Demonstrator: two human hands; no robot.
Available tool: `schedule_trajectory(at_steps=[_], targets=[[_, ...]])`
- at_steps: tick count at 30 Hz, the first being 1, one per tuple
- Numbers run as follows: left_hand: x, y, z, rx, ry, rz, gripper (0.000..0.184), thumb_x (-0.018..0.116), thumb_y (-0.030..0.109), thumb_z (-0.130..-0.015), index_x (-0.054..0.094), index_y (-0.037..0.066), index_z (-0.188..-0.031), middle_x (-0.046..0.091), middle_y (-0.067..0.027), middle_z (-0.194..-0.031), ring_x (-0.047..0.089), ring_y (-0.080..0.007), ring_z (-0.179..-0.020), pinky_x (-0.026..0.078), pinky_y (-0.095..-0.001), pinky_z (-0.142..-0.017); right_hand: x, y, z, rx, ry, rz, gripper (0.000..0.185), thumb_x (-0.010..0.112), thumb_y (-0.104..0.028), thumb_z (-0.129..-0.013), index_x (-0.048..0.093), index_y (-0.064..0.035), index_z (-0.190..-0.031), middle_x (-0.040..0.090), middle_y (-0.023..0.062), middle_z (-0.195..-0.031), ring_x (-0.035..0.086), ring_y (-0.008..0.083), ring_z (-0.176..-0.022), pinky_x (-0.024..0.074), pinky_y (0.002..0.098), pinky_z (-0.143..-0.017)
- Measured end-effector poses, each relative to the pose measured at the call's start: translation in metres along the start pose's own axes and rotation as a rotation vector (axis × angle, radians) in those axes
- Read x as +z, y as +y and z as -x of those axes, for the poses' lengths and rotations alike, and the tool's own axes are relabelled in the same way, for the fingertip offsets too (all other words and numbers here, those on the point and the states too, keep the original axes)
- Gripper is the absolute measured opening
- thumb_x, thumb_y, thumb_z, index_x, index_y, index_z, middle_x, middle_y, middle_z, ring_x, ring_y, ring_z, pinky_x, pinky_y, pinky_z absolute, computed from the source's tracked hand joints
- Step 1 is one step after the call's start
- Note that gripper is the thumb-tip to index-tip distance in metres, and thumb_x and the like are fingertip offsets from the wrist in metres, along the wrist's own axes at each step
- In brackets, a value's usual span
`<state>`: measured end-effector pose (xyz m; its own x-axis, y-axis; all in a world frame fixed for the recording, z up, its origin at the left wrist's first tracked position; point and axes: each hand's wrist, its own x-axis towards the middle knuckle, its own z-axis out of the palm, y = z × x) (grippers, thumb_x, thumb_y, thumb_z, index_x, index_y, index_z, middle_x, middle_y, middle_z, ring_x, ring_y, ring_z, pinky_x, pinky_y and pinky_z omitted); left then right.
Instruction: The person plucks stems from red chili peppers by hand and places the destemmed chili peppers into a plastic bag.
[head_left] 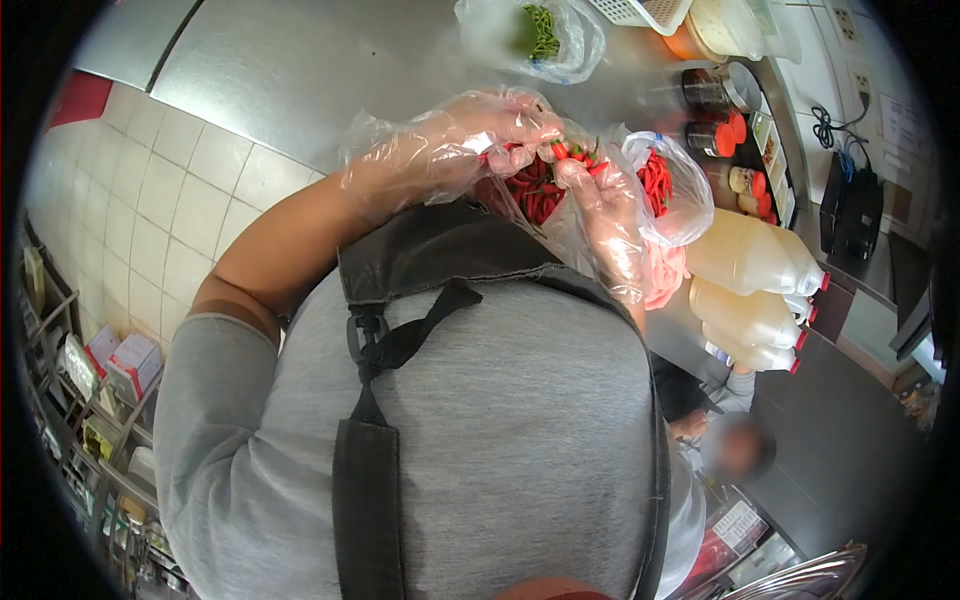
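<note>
Both of my hands wear clear plastic gloves. My left hand [500, 130] has its fingers curled at the upper edge of a clear bag of red chillies [537, 192]; what its fingertips press on is too small to tell. Several red chillies with green stems [578, 153] stick out from the closed fingers of my right hand [608, 205], beside my left fingertips. The open bag lies below and between both hands, close to the apron. To the right of my right hand, a second clear bag [690, 205] holds more red chillies [655, 183].
A bag of green chillies [543, 35] lies on the steel table [290, 60]. A white basket [645, 12], red-lidded jars [710, 138] and large jugs of pale liquid [745, 250] stand at the right. Another person [735, 450] is at the lower right.
</note>
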<state>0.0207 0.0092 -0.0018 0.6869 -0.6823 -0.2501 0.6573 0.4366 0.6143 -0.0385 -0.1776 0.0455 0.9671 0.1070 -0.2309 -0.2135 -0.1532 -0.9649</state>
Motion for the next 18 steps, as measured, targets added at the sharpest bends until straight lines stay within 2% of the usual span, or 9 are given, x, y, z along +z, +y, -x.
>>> schedule_trajectory(at_steps=[2,4,8,10,11,13,14,16,18], targets=[[0.005,0.005,0.002,-0.032,-0.008,0.027,0.021,0.066,0.017,-0.092,0.06,-0.002,-0.099,0.053,0.0001,-0.074,0.045,-0.0038,-0.057,0.031,-0.0184,-0.046,-0.002,0.0,0.001,-0.012,0.001,-0.082,0.028,0.062,-0.012,-0.096,0.062,0.0007,-0.122,0.066,0.0004,-0.103,0.056,0.0079,-0.092,0.0448,0.0246,-0.086],[0.012,0.011,0.002,0.062,-0.06,-0.177,0.02,0.066,0.017,-0.093,0.06,-0.001,-0.098,0.051,0.001,-0.073,0.043,-0.0041,-0.056,0.03,-0.0179,-0.046,-0.01,0.004,0.004,0.008,-0.001,-0.073,0.026,0.063,-0.011,-0.096,0.063,0.0008,-0.119,0.066,0.0008,-0.099,0.057,0.0076,-0.089,0.0452,0.024,-0.084],[0.008,0.001,-0.011,0.067,-0.164,-0.163,0.018,0.065,0.017,-0.093,0.06,0.0,-0.097,0.051,0.0005,-0.074,0.043,-0.004,-0.055,0.031,-0.0178,-0.046,-0.014,0.002,0.007,-0.009,0.038,-0.084,0.024,0.064,-0.011,-0.095,0.064,0.0004,-0.117,0.067,0.0005,-0.096,0.057,0.0071,-0.087,0.0457,0.0238,-0.082],[0.005,-0.01,-0.016,0.252,-0.138,-0.183,0.018,0.065,0.019,-0.094,0.06,0.001,-0.097,0.051,-0.0003,-0.074,0.043,-0.0032,-0.054,0.031,-0.0174,-0.046,-0.021,0.005,0.006,-0.065,0.022,-0.024,0.024,0.065,-0.011,-0.094,0.064,0.0007,-0.115,0.067,0.001,-0.097,0.057,0.0076,-0.087,0.0465,0.025,-0.08],[0.002,-0.012,-0.022,0.251,-0.139,-0.184,0.018,0.065,0.019,-0.094,0.06,0.001,-0.097,0.051,-0.0003,-0.074,0.043,-0.0032,-0.054,0.031,-0.0174,-0.046,-0.02,0.003,0.006,-0.066,0.024,-0.026,0.024,0.065,-0.011,-0.094,0.064,0.0007,-0.115,0.067,0.001,-0.097,0.057,0.0076,-0.087,0.0465,0.025,-0.08],[0.005,-0.006,-0.031,1.151,-0.21,-0.916,0.018,0.066,0.02,-0.094,0.06,0.003,-0.095,0.05,0.0015,-0.072,0.043,-0.0028,-0.055,0.031,-0.018,-0.047,-0.018,-0.003,0.008,-0.058,0.095,-0.013,0.025,0.066,-0.013,-0.093,0.064,0.0017,-0.113,0.068,0.0035,-0.095,0.058,0.0094,-0.086,0.0474,0.0268,-0.078],[0.007,-0.005,-0.033,1.151,-0.212,-0.918,0.018,0.066,0.02,-0.094,0.06,0.003,-0.095,0.05,0.0015,-0.072,0.043,-0.0028,-0.055,0.031,-0.018,-0.047,-0.021,-0.006,0.008,-0.059,0.096,-0.015,0.025,0.066,-0.013,-0.093,0.064,0.0017,-0.113,0.068,0.0035,-0.095,0.058,0.0094,-0.086,0.0474,0.0268,-0.078],[0.021,0.012,-0.028,0.013,0.058,-0.076,0.018,0.07,0.022,-0.092,0.063,0.005,-0.094,0.051,0.0034,-0.072,0.044,-0.0039,-0.057,0.032,-0.0192,-0.05,-0.03,-0.014,0.007,-0.391,-0.144,0.145,0.024,0.064,-0.014,-0.093,0.065,0.0025,-0.111,0.069,0.0071,-0.097,0.061,0.012,-0.087,0.0481,0.0283,-0.08],[0.002,0.018,-0.043,0.068,0.035,-0.049,0.02,0.071,0.025,-0.091,0.064,0.006,-0.091,0.053,0.0044,-0.072,0.044,-0.0044,-0.058,0.031,-0.019,-0.05,-0.031,-0.024,0.008,-0.391,-0.149,0.305,0.024,0.063,-0.014,-0.093,0.065,0.0027,-0.11,0.07,0.008,-0.097,0.061,0.0129,-0.088,0.0485,0.0288,-0.081]])
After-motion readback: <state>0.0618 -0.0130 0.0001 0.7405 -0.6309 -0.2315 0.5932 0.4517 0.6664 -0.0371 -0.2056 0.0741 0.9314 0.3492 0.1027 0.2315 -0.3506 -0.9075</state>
